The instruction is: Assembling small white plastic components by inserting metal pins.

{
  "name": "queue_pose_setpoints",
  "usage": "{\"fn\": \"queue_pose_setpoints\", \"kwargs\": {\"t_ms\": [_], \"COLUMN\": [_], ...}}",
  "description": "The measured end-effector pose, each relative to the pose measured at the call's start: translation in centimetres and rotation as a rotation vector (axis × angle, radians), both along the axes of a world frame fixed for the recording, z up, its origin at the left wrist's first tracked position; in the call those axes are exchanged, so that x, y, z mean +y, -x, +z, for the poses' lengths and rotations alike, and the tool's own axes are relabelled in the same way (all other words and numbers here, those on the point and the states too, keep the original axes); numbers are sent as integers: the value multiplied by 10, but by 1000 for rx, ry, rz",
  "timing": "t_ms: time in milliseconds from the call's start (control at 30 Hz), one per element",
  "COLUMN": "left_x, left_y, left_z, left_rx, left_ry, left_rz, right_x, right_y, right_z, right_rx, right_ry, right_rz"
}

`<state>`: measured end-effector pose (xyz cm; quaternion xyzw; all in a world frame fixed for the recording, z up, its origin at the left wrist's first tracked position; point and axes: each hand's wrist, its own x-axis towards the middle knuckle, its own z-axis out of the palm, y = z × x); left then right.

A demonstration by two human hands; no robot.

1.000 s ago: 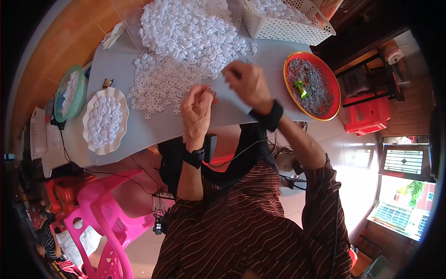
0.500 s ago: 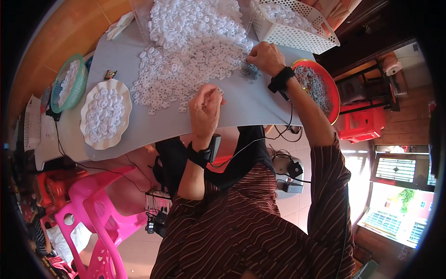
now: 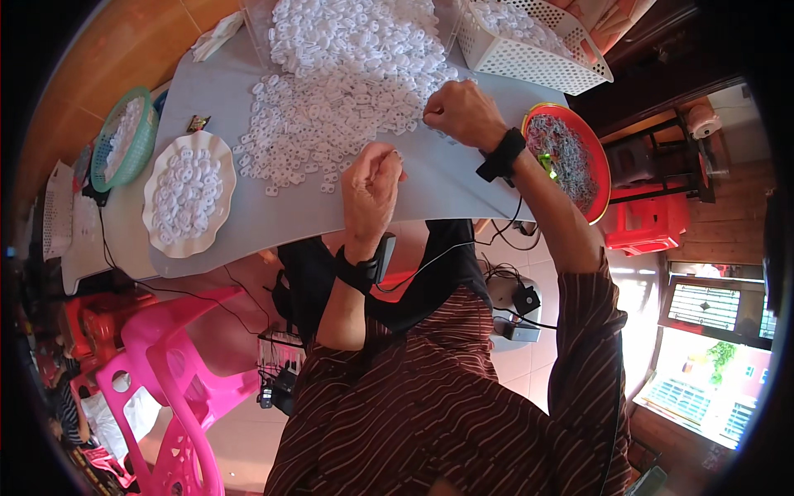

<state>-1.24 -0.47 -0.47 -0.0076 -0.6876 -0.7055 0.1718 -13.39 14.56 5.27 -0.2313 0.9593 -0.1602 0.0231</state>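
My left hand (image 3: 370, 201) is closed above the near edge of the grey table, its fingertips pinched together. A tiny pale bit shows at those fingertips, too small to name. My right hand (image 3: 466, 114) is closed too, at the right border of a wide spread of small white plastic pieces with holes (image 3: 310, 124). Whatever it pinches is hidden behind the fingers. The hands are apart, with the fingertips of each turned toward the other. Farther back, the white pieces rise into a thick heap (image 3: 351, 37).
A scalloped cream plate (image 3: 152, 217) of white pieces lies left, beside a green basket (image 3: 147, 140) and a small wrapper (image 3: 198, 123). At right are a red bowl (image 3: 603, 157) of small metal parts and a white perforated basket (image 3: 529, 70). A black cable (image 3: 451, 263) hangs below the table.
My right hand has moved left toward the left hand, and the small dark metal pile beside it is now covered from view. My left hand has hardly shifted.
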Motion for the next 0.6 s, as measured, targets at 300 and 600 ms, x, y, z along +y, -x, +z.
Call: {"fn": "queue_pose_setpoints", "kwargs": {"t_ms": [300, 600], "left_x": [0, 2], "left_y": [-1, -1], "left_z": [3, 3], "left_rx": [-7, 12], "left_ry": [13, 16], "left_rz": [0, 11], "right_x": [-13, 7], "right_y": [-3, 5], "right_z": [-7, -6], "right_rx": [72, 42], "right_ry": [-108, 15], "right_rz": [-14, 27]}}
